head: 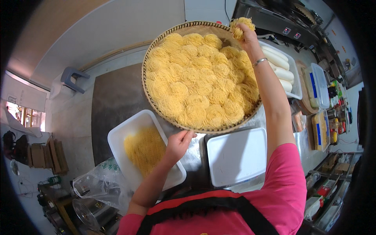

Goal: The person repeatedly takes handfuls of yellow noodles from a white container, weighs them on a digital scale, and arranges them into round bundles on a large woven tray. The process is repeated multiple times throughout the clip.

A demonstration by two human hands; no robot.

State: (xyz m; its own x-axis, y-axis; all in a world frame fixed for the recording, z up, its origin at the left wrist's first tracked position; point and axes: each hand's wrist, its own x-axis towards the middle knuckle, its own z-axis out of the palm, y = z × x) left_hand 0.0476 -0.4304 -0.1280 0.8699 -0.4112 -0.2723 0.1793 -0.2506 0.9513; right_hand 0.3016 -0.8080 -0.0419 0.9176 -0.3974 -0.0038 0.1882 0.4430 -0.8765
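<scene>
A round woven bamboo tray with a dark-stitched rim bears many coiled nests of yellow noodles. At its upper right rim my right hand holds one noodle nest, raised above the tray. My left hand pinches the tray's near rim between thumb and fingers. Below and left of the tray, partly behind my left forearm, a white plastic tub holds a flat mass of yellow noodles. A white rectangular lid or tray lies right of my left hand.
On the right, a white basket of white radishes stands near clear lidded containers and jars. A clear plastic bag lies by the tub. A grey stool stands at left, stove equipment at upper right.
</scene>
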